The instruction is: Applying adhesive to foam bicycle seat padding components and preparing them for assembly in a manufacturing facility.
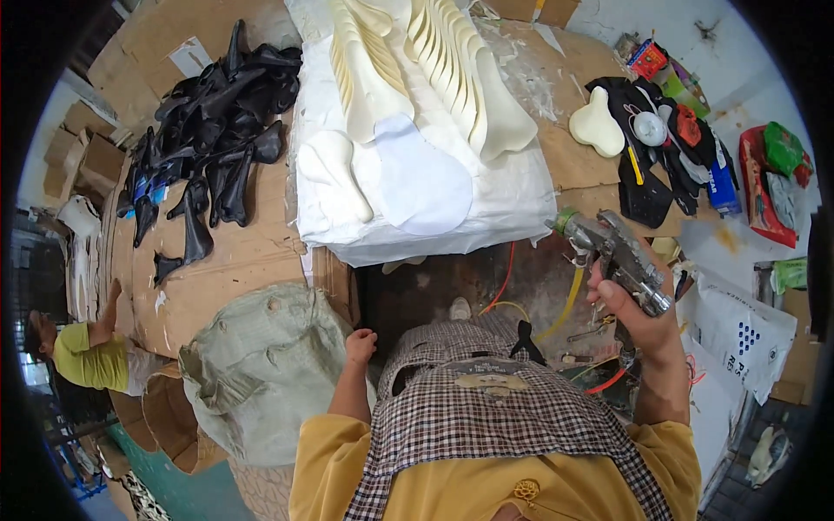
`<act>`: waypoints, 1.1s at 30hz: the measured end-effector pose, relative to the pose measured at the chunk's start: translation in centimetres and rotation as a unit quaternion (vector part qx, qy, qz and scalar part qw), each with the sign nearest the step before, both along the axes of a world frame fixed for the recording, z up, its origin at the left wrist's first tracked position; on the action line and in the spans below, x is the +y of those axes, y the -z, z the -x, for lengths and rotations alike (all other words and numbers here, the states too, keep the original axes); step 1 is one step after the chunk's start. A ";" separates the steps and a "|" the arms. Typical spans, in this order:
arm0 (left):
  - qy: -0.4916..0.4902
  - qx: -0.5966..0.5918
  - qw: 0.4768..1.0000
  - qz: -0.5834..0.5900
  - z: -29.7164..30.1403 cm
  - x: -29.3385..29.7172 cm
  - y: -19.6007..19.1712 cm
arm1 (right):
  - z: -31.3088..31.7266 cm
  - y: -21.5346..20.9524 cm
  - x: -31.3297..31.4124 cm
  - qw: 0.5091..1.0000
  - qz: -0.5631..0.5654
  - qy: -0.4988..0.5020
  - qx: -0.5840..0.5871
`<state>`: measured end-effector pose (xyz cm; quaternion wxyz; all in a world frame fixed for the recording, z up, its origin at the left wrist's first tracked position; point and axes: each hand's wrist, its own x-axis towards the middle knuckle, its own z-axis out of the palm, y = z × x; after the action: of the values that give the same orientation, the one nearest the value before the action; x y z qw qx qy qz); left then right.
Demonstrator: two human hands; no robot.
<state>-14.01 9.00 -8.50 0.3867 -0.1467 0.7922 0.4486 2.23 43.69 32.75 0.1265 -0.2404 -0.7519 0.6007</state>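
Observation:
My right hand (638,313) grips a grey metal pneumatic tool (618,256), held up at the right, its nozzle pointing toward the white pile. My left hand (360,346) is closed in a fist with nothing in it, low beside my checked apron (495,408) and next to a grey-green woven sack (261,365). Ahead lies a white sheet-covered stack (486,208) carrying cream foam saddle-shaped pieces (460,78) and flat white cut-outs (417,174).
Several black saddle shells (213,122) are heaped on the cardboard-covered bench at the left. A cream foam pad (596,126), black parts and small packets lie at the right. Orange and yellow hoses (569,300) hang below. Another person in a yellow-green shirt (82,356) stands far left.

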 end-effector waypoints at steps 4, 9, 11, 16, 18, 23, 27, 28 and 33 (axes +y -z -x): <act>0.001 -0.010 1.000 -0.001 0.2 0.4 -0.3 | -0.8 -0.3 0.0 0.999 0.003 0.033 -0.016; -0.014 -0.005 1.000 -0.020 -0.1 -0.1 1.5 | -3.5 0.0 0.8 0.997 -0.049 0.020 -0.058; -0.018 -0.010 1.000 -0.014 0.1 0.2 1.3 | -4.1 -0.1 0.8 0.993 -0.078 -0.001 -0.088; -0.004 -0.004 1.000 -0.008 0.1 0.5 0.7 | -4.6 -0.8 0.5 0.981 -0.128 -0.054 -0.135; 0.001 0.002 1.000 -0.004 0.2 0.6 0.5 | -4.4 -0.7 0.6 0.971 -0.161 -0.091 -0.153; -0.004 0.016 0.999 -0.041 0.7 1.7 -0.6 | -3.3 0.5 0.6 0.980 -0.079 -0.142 -0.111; -0.005 0.022 0.998 -0.053 1.2 3.1 -1.3 | -2.3 0.8 0.4 0.991 0.025 -0.084 -0.098; -0.014 0.022 0.998 -0.065 1.3 3.5 -1.2 | -2.1 0.5 0.7 0.993 0.017 -0.076 -0.084; -0.038 0.043 0.989 -0.134 3.2 6.0 -1.7 | -1.8 -0.4 1.2 0.999 0.023 -0.004 -0.033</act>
<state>-17.20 15.03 -6.84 0.3515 -0.1045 0.7346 0.5708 4.05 44.86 33.13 0.0940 -0.2602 -0.7422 0.6105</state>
